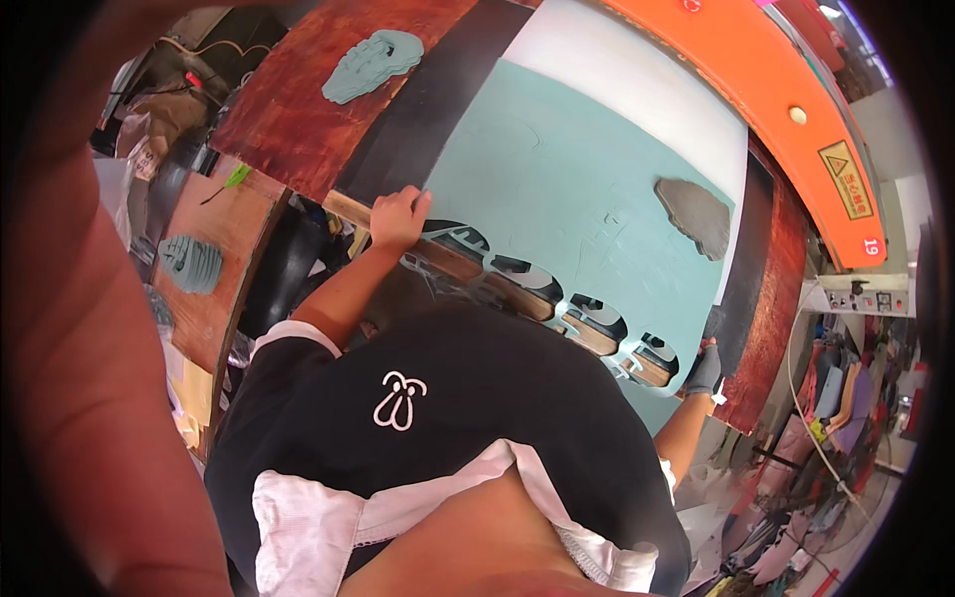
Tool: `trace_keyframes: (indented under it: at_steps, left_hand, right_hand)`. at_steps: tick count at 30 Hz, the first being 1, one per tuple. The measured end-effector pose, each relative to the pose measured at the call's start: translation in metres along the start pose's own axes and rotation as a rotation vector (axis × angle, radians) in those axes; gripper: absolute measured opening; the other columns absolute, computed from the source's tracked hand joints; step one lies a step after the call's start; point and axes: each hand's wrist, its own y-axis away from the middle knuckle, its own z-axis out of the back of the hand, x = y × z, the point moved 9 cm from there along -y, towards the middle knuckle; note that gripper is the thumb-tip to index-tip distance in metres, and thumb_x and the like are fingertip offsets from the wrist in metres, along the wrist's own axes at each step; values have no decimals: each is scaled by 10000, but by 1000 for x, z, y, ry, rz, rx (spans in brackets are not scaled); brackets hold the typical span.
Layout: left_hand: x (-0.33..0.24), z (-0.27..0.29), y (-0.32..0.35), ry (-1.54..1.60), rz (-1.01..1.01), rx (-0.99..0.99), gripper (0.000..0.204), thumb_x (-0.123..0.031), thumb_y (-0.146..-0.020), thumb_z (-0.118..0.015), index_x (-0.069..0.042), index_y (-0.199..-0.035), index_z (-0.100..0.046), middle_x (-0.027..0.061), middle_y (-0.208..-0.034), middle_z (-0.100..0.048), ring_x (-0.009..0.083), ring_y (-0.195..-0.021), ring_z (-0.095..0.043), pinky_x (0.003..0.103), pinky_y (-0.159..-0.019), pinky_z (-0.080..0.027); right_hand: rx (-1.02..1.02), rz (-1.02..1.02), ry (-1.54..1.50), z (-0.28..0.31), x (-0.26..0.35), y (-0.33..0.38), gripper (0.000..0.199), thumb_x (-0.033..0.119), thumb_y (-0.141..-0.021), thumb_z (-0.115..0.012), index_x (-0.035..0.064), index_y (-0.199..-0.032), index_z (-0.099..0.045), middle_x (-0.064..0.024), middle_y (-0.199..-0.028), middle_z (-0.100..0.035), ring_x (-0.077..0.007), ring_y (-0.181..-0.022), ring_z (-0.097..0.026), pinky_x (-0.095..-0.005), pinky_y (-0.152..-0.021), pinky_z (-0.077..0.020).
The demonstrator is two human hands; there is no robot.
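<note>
A large teal foam sheet lies on the dark cutting board of a press. My left hand, bare, grips the sheet's near left corner. My right hand, in a grey glove, holds the sheet's near right corner. Along the near edge between my hands runs a row of cut-out holes with thin teal webbing left around them. A grey cutting die rests on the sheet at its right side, apart from both hands.
A stack of cut teal pieces sits on the brown wooden board at the back left, another stack on a side table to the left. The orange press head arcs over the right; a control panel is below it.
</note>
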Motion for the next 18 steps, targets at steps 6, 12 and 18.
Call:
trace_keyframes:
  at_steps: [6,12,18]
  left_hand:
    - [-8,-5,-2,3,14,13,303,-317,-878,-523,-54,-728,-546,164,-658,-592,366,-672,-573,463,-651,-408]
    - [-15,-5,-4,8,35,15,313,-313,-886,-520,-54,-711,-529,154,-638,-586,365,-664,-572,461,-652,-407]
    - [-29,-13,1,24,19,24,327,-318,-895,-516,-53,-704,-526,152,-633,-585,366,-654,-573,462,-649,-408]
  right_hand:
    - [-41,-27,-26,11,-2,-12,293,331,-899,-554,60,-798,-597,24,-645,-515,-113,-600,-489,-245,-561,-406]
    - [-45,46,-6,12,6,-23,284,319,-903,-555,46,-837,-596,20,-662,-524,-106,-611,-486,-248,-569,-410]
    - [-49,38,13,33,8,-13,262,297,-912,-539,47,-849,-591,14,-693,-535,-99,-637,-486,-238,-595,-408]
